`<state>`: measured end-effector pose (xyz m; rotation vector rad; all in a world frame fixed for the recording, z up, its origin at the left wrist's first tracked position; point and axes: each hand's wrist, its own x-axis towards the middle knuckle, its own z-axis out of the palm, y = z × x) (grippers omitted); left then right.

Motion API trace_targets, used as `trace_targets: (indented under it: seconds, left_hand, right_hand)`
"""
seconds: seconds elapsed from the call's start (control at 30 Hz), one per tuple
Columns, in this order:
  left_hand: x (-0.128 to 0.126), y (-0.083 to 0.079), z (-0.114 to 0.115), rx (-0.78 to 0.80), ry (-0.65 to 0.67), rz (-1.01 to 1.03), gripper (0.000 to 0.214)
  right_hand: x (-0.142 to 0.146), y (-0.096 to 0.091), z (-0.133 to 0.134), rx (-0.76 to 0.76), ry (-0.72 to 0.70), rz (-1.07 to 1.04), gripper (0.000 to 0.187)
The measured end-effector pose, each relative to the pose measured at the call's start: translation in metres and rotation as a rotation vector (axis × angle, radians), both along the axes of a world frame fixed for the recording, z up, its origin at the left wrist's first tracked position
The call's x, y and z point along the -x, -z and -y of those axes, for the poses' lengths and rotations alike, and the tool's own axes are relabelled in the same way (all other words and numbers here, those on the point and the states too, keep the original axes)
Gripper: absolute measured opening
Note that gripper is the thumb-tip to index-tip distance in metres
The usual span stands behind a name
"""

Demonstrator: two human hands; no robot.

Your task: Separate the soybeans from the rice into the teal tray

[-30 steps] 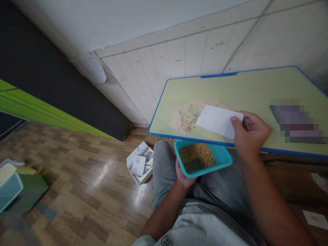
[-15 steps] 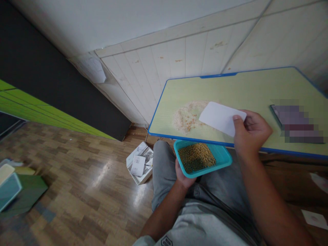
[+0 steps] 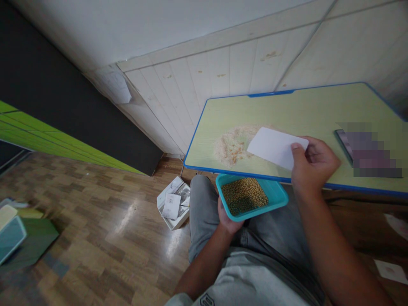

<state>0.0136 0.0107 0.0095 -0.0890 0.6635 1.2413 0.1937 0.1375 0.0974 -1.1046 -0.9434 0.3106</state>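
My right hand (image 3: 314,163) pinches a white card (image 3: 274,146) by its right end, holding it over the green table (image 3: 287,110) just right of a pale heap of grains (image 3: 232,144). Below the table's blue front edge, my left hand (image 3: 228,219) grips a teal tray (image 3: 276,196) from underneath; the tray holds yellow-green beans (image 3: 244,194). The tray hangs over my lap, right under the heap and card.
A dark flat object (image 3: 344,142), partly blurred out, lies on the table at the right. An open white box (image 3: 174,203) of papers sits on the wooden floor by my knee. Boxes (image 3: 12,231) lie at far left. A panelled wall stands behind the table.
The card has lifted slightly and shifted a little to the right, uncovering more of the grain heap. The tray and my left hand have stayed in place.
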Motion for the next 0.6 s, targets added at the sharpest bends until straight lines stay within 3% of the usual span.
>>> trace_targets:
  seconds: [0.23,0.6]
  left_hand:
    - [0.001,0.008,-0.001,-0.008,0.014,0.010,0.064]
    - [0.000,-0.004,-0.002,-0.013,0.014,0.001,0.060]
  right_hand:
    - [-0.001,0.003,0.000,0.010,-0.018,0.000,0.019]
    - [-0.001,0.000,0.001,-0.002,-0.047,-0.003,0.018]
